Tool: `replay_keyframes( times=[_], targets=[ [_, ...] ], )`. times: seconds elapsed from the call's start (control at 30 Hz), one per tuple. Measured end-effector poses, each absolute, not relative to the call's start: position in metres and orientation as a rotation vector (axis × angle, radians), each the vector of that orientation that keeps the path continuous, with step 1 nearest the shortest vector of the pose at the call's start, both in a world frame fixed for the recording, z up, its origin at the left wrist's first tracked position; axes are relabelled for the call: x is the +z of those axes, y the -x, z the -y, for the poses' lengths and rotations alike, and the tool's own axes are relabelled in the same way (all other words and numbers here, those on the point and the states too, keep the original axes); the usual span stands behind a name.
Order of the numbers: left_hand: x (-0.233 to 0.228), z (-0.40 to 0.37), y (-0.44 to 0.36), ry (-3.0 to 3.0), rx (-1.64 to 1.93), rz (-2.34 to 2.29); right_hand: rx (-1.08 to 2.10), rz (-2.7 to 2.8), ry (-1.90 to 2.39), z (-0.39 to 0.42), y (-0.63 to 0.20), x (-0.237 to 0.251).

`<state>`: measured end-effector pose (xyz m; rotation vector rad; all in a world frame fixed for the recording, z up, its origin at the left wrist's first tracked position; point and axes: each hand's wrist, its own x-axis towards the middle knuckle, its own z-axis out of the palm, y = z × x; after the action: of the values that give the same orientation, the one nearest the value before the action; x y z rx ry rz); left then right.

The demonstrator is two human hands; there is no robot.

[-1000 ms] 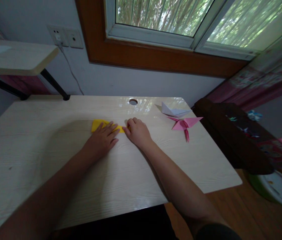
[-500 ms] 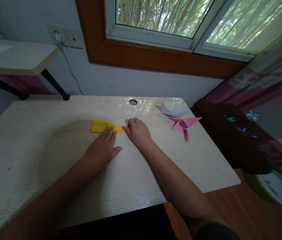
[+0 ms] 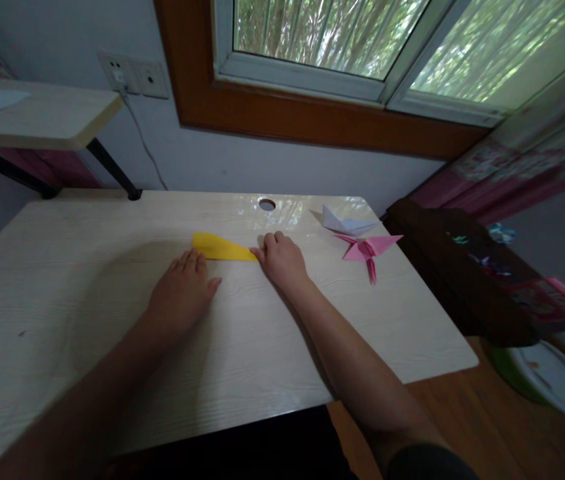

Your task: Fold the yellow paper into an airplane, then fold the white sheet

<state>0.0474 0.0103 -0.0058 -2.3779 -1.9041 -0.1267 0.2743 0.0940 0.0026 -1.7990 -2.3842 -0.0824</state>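
A folded strip of yellow paper lies on the pale wooden desk, its left part bulging up a little. My left hand rests with fingers stretched out, the fingertips at the lower left edge of the paper and the thumb apart. At the strip's right end, my right hand pinches the paper between thumb and curled fingers. To the right lie a pink folded-paper figure and, behind it, a white folded-paper piece.
A raised shelf on black legs stands at the back left. The desk has a round cable hole near the wall. Beyond its right edge is a dark wooden cabinet with small items, and a round white-topped bin on the floor.
My left hand has slid left along the paper to its left end, uncovering the middle. The strip has shifted slightly right and away from me, with my right hand still at its end.
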Motion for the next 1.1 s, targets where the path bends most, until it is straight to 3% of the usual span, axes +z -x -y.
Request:
replay_keyframes(
  times=[0.4,0.63,1.1],
  targets=[
    [-0.008,-0.028,-0.044,2.389,-0.273,1.867,-0.134,2.263,1.910,-0.101,-0.289,-0.001],
    [-0.017,-0.037,-0.051,2.656,-0.336,1.604,-0.058,2.392,1.687,-0.095,-0.284,0.000],
    [-0.016,-0.036,-0.049,2.482,-0.325,1.705,0.175,2.310,1.503,-0.095,-0.291,0.000]
  ],
)
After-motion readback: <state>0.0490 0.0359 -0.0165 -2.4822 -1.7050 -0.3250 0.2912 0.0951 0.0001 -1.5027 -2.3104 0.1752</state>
